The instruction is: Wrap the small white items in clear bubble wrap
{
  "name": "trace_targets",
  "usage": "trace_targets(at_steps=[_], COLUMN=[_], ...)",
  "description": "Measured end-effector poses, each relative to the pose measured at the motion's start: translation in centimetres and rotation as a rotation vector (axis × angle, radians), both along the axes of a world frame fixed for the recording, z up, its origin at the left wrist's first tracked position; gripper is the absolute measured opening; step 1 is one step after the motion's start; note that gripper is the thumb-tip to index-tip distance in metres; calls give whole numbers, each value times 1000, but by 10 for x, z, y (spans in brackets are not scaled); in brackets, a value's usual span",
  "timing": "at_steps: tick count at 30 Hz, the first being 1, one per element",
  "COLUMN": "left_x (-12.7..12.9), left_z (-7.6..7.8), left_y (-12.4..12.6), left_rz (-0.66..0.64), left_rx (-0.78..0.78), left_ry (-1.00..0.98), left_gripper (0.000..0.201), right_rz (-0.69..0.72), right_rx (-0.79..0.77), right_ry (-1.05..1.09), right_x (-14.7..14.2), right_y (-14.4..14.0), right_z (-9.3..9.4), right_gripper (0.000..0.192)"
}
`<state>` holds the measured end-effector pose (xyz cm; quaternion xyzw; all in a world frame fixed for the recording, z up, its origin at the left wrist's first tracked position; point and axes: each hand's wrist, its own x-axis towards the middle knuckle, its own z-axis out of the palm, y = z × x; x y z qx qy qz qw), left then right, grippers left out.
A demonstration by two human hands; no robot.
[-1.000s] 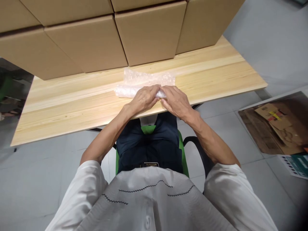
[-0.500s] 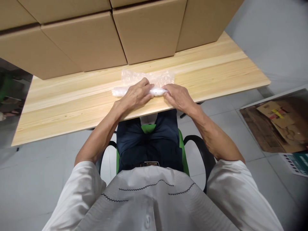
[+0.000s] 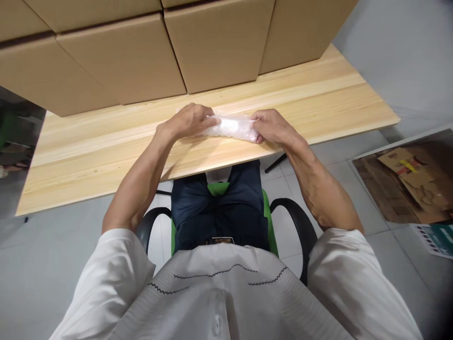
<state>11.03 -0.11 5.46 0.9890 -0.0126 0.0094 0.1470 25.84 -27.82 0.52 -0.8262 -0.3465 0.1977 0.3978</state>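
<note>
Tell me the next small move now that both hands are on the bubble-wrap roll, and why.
Probably press the roll's ends closed. The bubble-wrap roll lies on the wooden table looking fully rolled, with no flat sheet visible beyond it. The left hand grips one end and the right hand the other, so both ends are already held.

Two hands, left [image 3: 187,121] and right [image 3: 272,126], one bubble-wrap roll [image 3: 231,127], one counter [image 3: 318,101], at least five boxes [image 3: 212,47] in view, one chair [image 3: 219,190], and one heap of flattened cardboard [image 3: 406,184] on the floor.
</note>
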Motion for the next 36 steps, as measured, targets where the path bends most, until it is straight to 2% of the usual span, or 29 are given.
trace_targets(at_steps=[5, 7, 11, 13, 15, 17, 19, 22, 25, 28, 31, 36], left_x=[14, 15, 19, 21, 24, 24, 22, 11, -3, -13, -15, -13], left_z=[-7, -11, -20, -23, -25, -26, -25, -23, -26, -38, -52, -60], left_y=[16, 20, 25, 26, 25, 24, 22, 15, -5, -34, -55, -54], left_rz=[72, 78, 64, 78, 98, 114, 133, 154, 101, 17, -34, -1], left_rx=[42, 64, 102, 116, 130, 137, 130, 109, 92, 63, 34, 40], left_ry=[39, 35, -19, -37, -46, -47, -49, -105, -217, -245, -196, -163], left_gripper=[47, 48, 50, 49, 48, 49, 52, 60, 76, 87, 85, 89], right_rz=[-5, -22, -111, -58, 62, 166, 214, 201, 181, 154, 143, 159], right_rx=[-59, -65, -78, -78, -59, -39, -39, -49, -46, -62, -56, -8], right_ry=[9, -114, -496, -601, -646, -647, -622, -597, -609, -597, -590, -622], right_x=[3, 0, -19, -35, -51, -62, -67, -63, -58, -59, -64, -63], right_y=[3, -1, -8, -2, 11, 30, 45, 56, 56, 53, 51, 51], right_z=[-1, 1, 11, 15, 16, 10, -1, -20, -30, -30, -27, -28], right_gripper=[22, 27, 44, 52, 59, 64, 66, 66, 67, 67, 68, 68])
